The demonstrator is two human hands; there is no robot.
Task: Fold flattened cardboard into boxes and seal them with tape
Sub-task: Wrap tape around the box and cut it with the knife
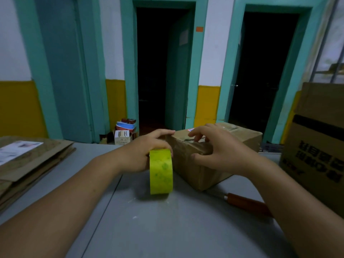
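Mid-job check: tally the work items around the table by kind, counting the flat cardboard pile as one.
Tape: 1, the tape roll
Assembled boxes: 2, the small box and the large box
Flat stock: 1, the flattened cardboard stack
Tools: 1, the red-handled tool
Total: 5

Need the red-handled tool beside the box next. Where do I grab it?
Take the red handle from above, wrapping across it: it lies flat on the table, round and bare, its metal end pointing toward the cardboard box.
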